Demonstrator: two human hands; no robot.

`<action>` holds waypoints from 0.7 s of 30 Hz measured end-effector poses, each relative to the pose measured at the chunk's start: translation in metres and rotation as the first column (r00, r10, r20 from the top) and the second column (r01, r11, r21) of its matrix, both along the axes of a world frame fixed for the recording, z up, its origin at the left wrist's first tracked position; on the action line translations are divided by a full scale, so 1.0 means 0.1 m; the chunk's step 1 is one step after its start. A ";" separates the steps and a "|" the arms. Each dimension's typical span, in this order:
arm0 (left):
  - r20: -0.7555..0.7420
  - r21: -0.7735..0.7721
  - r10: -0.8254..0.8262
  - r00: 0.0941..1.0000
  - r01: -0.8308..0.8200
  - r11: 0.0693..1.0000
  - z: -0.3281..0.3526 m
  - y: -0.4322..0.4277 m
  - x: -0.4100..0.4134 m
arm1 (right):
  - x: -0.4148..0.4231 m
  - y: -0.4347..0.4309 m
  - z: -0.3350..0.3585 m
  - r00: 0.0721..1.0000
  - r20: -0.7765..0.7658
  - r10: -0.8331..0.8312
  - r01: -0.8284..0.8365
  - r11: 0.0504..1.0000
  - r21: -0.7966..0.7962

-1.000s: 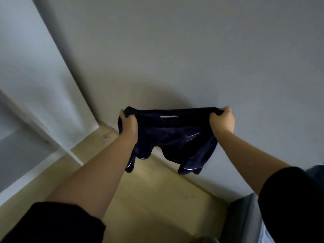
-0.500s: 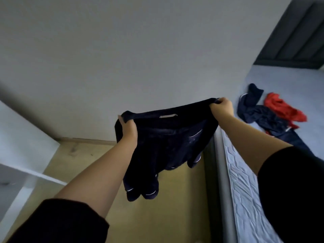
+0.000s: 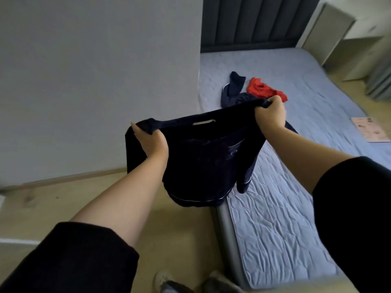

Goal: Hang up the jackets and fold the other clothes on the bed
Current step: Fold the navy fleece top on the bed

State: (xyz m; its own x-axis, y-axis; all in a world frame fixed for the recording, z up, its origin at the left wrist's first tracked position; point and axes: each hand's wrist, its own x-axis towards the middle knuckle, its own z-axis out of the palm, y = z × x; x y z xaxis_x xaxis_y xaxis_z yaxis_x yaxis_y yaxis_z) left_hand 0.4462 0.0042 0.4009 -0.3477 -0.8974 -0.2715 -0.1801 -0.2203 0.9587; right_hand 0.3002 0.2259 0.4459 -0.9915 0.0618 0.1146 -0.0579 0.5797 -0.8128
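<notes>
You hold the navy garment [image 3: 207, 157] stretched by its top edge, long axis left to right, the right end higher, its body hanging over the floor [image 3: 186, 229] and the bed [image 3: 275, 225] edge. Your left hand [image 3: 152, 142] and right hand [image 3: 269, 115] each clutch 1 corner, fingers curled tight. It's soft dark fabric with white piping and a pale label on top. On the quilted blue bed, a red garment [image 3: 264, 90] touches a navy heap [image 3: 232, 87]; a paper sheet [image 3: 370, 129] lies well apart.

The held dark navy garment [image 3: 203, 157] hides the near part of the crumpled navy clothing [image 3: 231, 92] on the bed [image 3: 275, 218]. Print on the pink paper sheet [image 3: 371, 130] is unreadably small.
</notes>
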 end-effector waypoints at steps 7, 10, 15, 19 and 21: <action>0.061 -0.037 -0.055 0.997 0.058 0.998 0.02 0.62 0.03 | 0.16 0.82 0.04 0.997 -0.072 0.002 0.004 0.997 0.083; 0.017 0.018 -0.115 0.993 0.115 0.993 0.04 0.88 0.17 | 0.36 1.02 0.07 0.994 -0.051 -0.093 0.092 0.996 -0.016; -0.033 -0.068 -0.119 0.992 0.117 0.991 0.33 1.16 0.23 | 0.61 1.36 0.22 0.970 -0.129 -0.207 0.195 0.976 -0.101; -0.051 -0.119 -0.075 0.996 0.069 0.990 0.57 1.52 0.26 | 0.67 1.58 0.38 0.925 -0.163 -0.343 0.317 0.934 -0.166; -0.087 -0.112 -0.039 0.995 0.029 0.993 0.67 1.68 0.19 | 0.65 1.69 0.45 0.898 -0.192 -0.396 0.361 0.912 -0.195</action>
State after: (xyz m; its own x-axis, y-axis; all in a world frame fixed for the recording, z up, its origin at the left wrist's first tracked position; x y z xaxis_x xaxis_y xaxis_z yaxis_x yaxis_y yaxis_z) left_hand 0.4650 0.1719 0.4681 -0.3970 -0.9074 -0.1376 -0.0985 -0.1070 0.9894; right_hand 0.3648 0.3950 0.4913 -0.8390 0.4612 0.2887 -0.0480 0.4658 -0.8836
